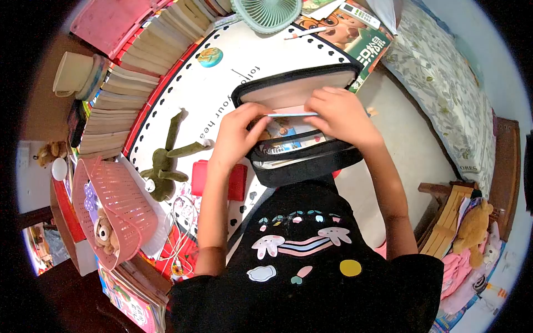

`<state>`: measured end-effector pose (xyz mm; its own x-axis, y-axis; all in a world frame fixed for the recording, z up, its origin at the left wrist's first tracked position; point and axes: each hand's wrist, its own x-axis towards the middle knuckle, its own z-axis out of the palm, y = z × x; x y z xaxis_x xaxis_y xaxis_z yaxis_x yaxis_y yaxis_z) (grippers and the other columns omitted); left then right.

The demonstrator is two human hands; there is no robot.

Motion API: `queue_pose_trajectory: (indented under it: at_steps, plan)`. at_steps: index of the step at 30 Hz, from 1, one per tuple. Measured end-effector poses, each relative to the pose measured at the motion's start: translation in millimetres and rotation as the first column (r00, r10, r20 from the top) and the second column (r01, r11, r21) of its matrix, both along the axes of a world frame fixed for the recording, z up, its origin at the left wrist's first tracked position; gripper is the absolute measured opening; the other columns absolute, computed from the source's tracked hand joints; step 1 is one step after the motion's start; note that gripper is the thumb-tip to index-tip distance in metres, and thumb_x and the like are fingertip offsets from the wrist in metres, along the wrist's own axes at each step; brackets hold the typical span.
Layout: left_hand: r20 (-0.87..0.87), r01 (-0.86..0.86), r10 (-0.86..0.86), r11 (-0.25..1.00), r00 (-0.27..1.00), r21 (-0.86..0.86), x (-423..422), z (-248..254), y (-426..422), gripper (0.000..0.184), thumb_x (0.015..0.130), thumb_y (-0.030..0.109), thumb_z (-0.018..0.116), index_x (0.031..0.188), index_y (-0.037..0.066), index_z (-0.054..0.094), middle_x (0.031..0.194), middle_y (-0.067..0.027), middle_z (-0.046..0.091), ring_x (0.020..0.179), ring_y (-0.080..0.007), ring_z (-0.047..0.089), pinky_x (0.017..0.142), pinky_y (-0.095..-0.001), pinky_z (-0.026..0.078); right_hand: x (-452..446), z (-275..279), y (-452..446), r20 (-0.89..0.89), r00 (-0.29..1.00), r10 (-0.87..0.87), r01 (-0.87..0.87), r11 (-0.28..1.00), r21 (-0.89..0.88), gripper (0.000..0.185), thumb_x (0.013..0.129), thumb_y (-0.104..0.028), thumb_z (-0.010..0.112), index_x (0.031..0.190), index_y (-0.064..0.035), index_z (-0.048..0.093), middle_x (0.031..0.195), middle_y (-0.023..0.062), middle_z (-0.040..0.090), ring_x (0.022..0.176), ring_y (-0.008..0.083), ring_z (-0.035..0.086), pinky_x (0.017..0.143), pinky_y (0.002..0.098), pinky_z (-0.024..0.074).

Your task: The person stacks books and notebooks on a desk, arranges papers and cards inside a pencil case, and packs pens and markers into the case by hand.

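A black zip case [304, 169] lies open in front of me, its beige-lined lid [297, 89] tipped back. Between my hands is a thin, flat white and light-blue item [292, 115], seen edge-on, so its kind is unclear. My left hand [240, 129] pinches its left end, and my right hand [340, 115] grips the right end with fingers curled over it. Both hands are just above the case's opening. Inside the case, partly hidden, are printed papers or cards [286, 145]. A red wallet-like item [237, 182] lies beside my left forearm.
On the white table [222, 83] lies a green plush rabbit [162, 166], with a white cable [176, 222] nearby. Books [133, 77] line the left edge, above a pink basket [119, 208]. A green fan [268, 14] and a picture book [355, 41] are at the back.
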<state>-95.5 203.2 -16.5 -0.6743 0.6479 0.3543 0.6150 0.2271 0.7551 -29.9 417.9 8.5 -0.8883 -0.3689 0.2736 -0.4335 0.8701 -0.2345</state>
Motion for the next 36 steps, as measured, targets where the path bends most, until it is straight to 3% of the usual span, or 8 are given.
queue_pose_trajectory:
  at_steps: [6,10,12,14,16,22,26,36]
  plan:
    - [0.006,-0.057,0.058,0.993,0.998,-0.101,-4.7,4.0,2.2,0.014,0.074,0.009,0.059,0.085,0.001,0.057,0.077,-0.0109,0.056,0.069,-0.0235,0.057,0.06,-0.0291,0.045,-25.6,2.4,-12.4,0.079,0.993,-0.091,0.081,0.989,0.125,0.013,0.071,-0.018,0.059,0.079,-0.0082,0.054,0.073,0.0067,0.054,0.072,0.0263,0.056,0.06,0.0359,0.0443]
    - [0.275,-0.183,0.135,0.971,0.952,0.154,-3.0,-2.7,-9.9,0.027,0.063,0.012,0.071,0.083,0.001,0.056,0.092,-0.0088,0.058,0.085,-0.0185,0.057,0.074,-0.0291,0.046,-24.7,19.2,5.8,-0.076,0.997,-0.014,0.005,0.992,-0.127,0.007,0.07,-0.01,0.058,0.077,-0.0064,0.057,0.072,0.0073,0.055,0.068,0.0245,0.056,0.058,0.033,0.0439]
    - [0.293,-0.026,-0.01,0.993,0.956,0.118,-8.0,-4.7,-18.5,0.027,0.061,0.012,0.072,0.078,0.001,0.055,0.095,-0.0083,0.058,0.085,-0.0183,0.056,0.076,-0.0289,0.046,-15.5,31.6,13.0,0.066,0.997,0.03,0.004,0.884,-0.467,0.009,0.068,-0.004,0.06,0.076,-0.0036,0.06,0.071,0.0086,0.056,0.066,0.0219,0.056,0.058,0.0281,0.0434]
    - [0.28,0.024,-0.039,0.998,0.959,0.055,-15.7,-2.9,-19.5,0.027,0.058,0.015,0.074,0.073,0.001,0.056,0.086,-0.0092,0.059,0.08,-0.0195,0.057,0.071,-0.0291,0.046,-2.7,31.4,14.3,0.06,0.998,0.028,0.005,0.872,-0.489,0.011,0.065,0.002,0.061,0.076,0.0,0.061,0.071,0.0088,0.057,0.066,0.0197,0.056,0.06,0.0253,0.0436]
    - [0.108,0.212,-0.186,0.914,0.977,-0.345,-24.0,8.4,-14.6,0.03,0.056,0.022,0.074,0.072,0.002,0.058,0.075,-0.0097,0.059,0.072,-0.0217,0.057,0.065,-0.0299,0.046,8.5,25.4,12.6,0.146,0.976,0.163,-0.054,0.825,-0.563,0.012,0.065,0.004,0.061,0.076,0.0009,0.06,0.073,0.0081,0.06,0.067,0.0203,0.058,0.061,0.026,0.0451]
    - [0.012,0.304,-0.366,0.754,0.931,-0.582,-23.8,34.3,-2.6,0.028,0.057,0.029,0.069,0.067,0.003,0.061,0.068,-0.01,0.058,0.064,-0.0262,0.057,0.058,-0.0326,0.045,32.3,11.9,-2.3,0.011,0.973,0.23,-0.176,0.774,-0.608,0.017,0.061,0.005,0.058,0.077,-0.0007,0.061,0.078,0.0103,0.063,0.072,0.0222,0.061,0.063,0.0279,0.0477]
    - [-0.049,0.322,-0.403,0.793,0.914,-0.517,-26.5,28.1,-4.2,0.017,0.064,0.019,0.059,0.068,0.003,0.059,0.067,-0.0106,0.056,0.063,-0.027,0.056,0.057,-0.0333,0.045,44.9,9.1,-11.4,-0.1,0.96,0.261,-0.278,0.862,-0.425,0.024,0.057,0.002,0.057,0.081,-0.0038,0.058,0.084,0.0073,0.061,0.075,0.0221,0.06,0.064,0.0292,0.048]
    - [-0.005,0.28,-0.289,0.932,0.957,-0.23,-31.0,21.1,-10.6,0.012,0.071,0.014,0.054,0.071,0.002,0.056,0.066,-0.0117,0.054,0.06,-0.0269,0.054,0.057,-0.0323,0.044,24.3,13.1,-20.5,-0.028,0.999,-0.015,0.021,0.98,0.198,0.014,0.068,-0.011,0.052,0.081,-0.007,0.055,0.075,0.0038,0.053,0.069,0.0211,0.055,0.058,0.0309,0.0446]
